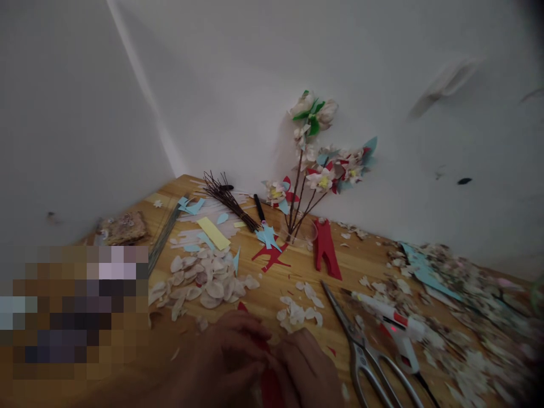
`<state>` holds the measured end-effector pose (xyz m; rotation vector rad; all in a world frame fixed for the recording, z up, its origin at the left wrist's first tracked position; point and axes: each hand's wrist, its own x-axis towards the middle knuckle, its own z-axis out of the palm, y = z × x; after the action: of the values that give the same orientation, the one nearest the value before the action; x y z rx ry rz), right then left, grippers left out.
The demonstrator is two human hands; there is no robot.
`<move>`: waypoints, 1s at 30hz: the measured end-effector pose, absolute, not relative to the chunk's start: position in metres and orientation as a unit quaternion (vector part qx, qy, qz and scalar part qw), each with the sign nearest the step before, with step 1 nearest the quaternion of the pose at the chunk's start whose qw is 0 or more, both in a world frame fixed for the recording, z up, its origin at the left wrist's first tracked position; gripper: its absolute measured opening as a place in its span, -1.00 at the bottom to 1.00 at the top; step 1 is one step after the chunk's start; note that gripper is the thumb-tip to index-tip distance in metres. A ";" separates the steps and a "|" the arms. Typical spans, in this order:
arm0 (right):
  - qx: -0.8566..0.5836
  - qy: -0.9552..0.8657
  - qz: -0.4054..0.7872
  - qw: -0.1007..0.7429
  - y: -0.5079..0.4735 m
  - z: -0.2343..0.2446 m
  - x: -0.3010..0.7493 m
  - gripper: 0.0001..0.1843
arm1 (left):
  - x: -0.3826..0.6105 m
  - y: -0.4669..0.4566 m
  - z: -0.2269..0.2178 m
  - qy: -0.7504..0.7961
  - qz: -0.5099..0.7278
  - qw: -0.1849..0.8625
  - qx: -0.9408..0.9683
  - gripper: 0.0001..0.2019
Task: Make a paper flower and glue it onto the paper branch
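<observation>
Both my hands meet at the bottom middle of the wooden table (297,266). My left hand (232,351) curls its fingers round a red paper piece (270,385). My right hand (306,368) is pressed against the same red piece, fingers closed on it. The frame edge cuts off most of the red piece. Small white petal cut-outs (297,311) lie just beyond my fingers. A larger heap of pale petals (204,280) lies to the left of them.
Steel scissors (365,351) and a white glue gun (395,326) lie to the right. A glass with paper flowers on stems (314,170) stands by the wall. Red paper cut-outs (326,249), blue scraps, a twig bundle (227,198) and paper litter (463,317) cover the table.
</observation>
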<state>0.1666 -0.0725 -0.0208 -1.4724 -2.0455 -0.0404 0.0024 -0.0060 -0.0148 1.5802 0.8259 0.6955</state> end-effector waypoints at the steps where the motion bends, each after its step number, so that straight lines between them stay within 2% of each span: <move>1: -0.558 -0.772 -0.012 0.305 -0.072 -0.021 0.167 -0.72 | 0.003 -0.006 -0.014 0.351 0.292 0.570 0.683 -0.89; 18: -0.545 -0.778 -0.021 0.311 -0.070 -0.015 0.169 -0.64 | 0.003 -0.007 -0.015 0.360 0.298 0.569 0.676 -0.88; 26: -0.537 -0.782 -0.045 0.315 -0.069 -0.014 0.169 -0.62 | 0.004 -0.006 -0.023 0.379 0.281 0.514 0.716 -0.86; 30: -0.530 -0.785 -0.044 0.318 -0.067 -0.014 0.171 -0.63 | 0.002 -0.006 -0.021 0.354 0.299 0.444 0.767 -0.83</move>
<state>0.1711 -0.0668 -0.0136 -1.3934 -2.0662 -0.1160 0.0025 -0.0058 -0.0207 1.9002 0.8771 0.7417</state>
